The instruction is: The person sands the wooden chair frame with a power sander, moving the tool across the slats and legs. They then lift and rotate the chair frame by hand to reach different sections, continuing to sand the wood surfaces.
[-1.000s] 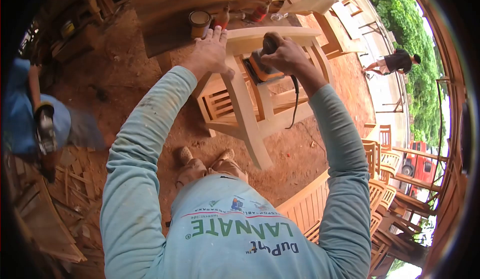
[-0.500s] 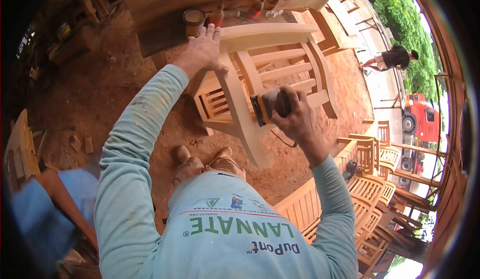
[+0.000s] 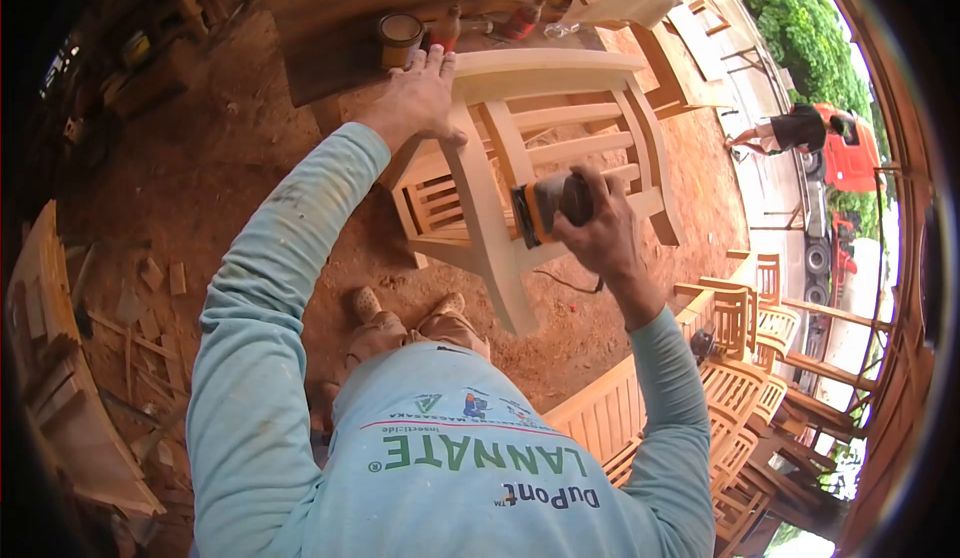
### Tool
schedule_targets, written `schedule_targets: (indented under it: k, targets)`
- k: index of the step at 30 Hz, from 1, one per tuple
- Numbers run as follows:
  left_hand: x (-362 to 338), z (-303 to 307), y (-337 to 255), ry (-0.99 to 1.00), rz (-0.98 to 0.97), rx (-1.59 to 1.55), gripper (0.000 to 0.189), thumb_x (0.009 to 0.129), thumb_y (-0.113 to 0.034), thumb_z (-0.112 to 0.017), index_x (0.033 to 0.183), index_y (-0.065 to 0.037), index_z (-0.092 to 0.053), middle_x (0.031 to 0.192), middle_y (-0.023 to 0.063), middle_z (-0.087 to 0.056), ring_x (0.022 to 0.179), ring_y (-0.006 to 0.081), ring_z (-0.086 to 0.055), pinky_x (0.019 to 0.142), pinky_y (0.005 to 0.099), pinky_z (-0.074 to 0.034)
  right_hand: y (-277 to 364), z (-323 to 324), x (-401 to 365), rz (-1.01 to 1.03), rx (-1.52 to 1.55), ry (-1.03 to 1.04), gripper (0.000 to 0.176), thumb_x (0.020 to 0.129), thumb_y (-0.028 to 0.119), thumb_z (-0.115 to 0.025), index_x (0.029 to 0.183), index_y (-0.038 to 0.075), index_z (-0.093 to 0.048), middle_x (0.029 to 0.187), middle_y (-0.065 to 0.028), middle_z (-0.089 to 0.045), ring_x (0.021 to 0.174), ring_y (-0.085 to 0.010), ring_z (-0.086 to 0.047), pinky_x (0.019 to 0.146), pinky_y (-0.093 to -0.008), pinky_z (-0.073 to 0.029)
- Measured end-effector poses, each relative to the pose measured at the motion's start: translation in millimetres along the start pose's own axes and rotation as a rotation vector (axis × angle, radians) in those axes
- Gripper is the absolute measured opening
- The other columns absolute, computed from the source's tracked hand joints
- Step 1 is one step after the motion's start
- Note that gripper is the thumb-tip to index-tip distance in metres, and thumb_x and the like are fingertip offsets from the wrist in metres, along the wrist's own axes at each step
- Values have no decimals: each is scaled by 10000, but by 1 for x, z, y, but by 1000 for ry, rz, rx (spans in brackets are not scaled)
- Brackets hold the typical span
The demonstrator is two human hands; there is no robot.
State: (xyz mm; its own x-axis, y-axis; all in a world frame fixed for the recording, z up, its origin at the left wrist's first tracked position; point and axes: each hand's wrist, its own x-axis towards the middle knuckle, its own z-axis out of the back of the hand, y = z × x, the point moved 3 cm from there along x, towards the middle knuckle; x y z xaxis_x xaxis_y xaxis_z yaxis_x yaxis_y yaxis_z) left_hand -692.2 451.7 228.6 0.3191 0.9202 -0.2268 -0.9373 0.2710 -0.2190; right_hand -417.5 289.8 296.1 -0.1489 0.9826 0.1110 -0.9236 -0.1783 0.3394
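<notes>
A pale, unfinished wooden chair (image 3: 487,223) with slats lies tipped in front of me. My left hand (image 3: 415,98) rests on its upper left corner, fingers stretched out and thumb apart. In my right hand (image 3: 605,223) is an orange-and-black power sander (image 3: 548,210), its pad side against the edge of the chair frame. The fingers wrap round the sander's dark rounded body. A dark cord (image 3: 560,280) hangs below it. Just beyond my left hand, a can (image 3: 398,43) stands on a dark wooden surface (image 3: 330,58).
Red-tinted bottles (image 3: 446,30) stand behind the chair. Several slatted wooden chairs (image 3: 728,388) and a bench (image 3: 605,408) are at right. Scrap wood (image 3: 140,358) litters the dirt floor at left. Outside, a person in a dark shirt (image 3: 795,130) is near a red truck (image 3: 852,158).
The sander has shifted slightly right along the chair frame, while my left hand stays on the corner. A blurred blue shape at lower left has gone from view. The truck appears higher.
</notes>
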Motion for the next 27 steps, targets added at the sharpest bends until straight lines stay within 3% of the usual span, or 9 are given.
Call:
schedule_targets:
  k: [11, 16, 19, 22, 27]
  targets:
    - [0, -1, 5, -36, -35, -61, 1418, 743, -623, -931, 1738, -5, -131, 1812, 242, -128, 1684, 413, -120, 1283, 659, -325, 26, -11, 144, 16, -222, 219, 826, 754, 415, -823, 1526, 243, -584, 1292, -287, -643, 1174, -494, -691, 1013, -531, -573]
    - [-3, -5, 4, -78, -29, -71, 1444, 698, -643, -951, 1735, -11, -169, 1803, 240, -178, 1657, 419, -222, 1282, 628, -328, 38, -20, 174, -9, -232, 225, 784, 784, 385, -830, 1509, 201, -595, 1294, -283, -677, 1126, -473, -716, 986, -512, -596]
    - [-4, -3, 3, -57, -24, -63, 1450, 697, -650, -951, 1733, -6, -167, 1804, 244, -169, 1658, 419, -219, 1289, 631, -318, 41, -21, 179, -41, -197, 232, 791, 777, 390, -829, 1507, 197, -595, 1286, -277, -684, 1152, -460, -706, 991, -509, -585]
    - [-7, -2, 3, -67, -28, -60, 1458, 697, -649, -952, 1733, 0, -157, 1805, 250, -156, 1661, 422, -212, 1295, 631, -304, 30, -23, 183, -13, -247, 272, 848, 764, 480, -812, 1548, 292, -550, 1340, -259, -666, 1216, -468, -688, 1031, -514, -562]
    - [-1, -6, 4, -47, -40, -82, 1448, 730, -647, -933, 1740, -8, -117, 1813, 248, -113, 1678, 442, -112, 1286, 667, -310, 23, -11, 174, 49, -240, 356, 841, 767, 483, -804, 1545, 285, -554, 1318, -270, -667, 1198, -463, -695, 1023, -507, -563]
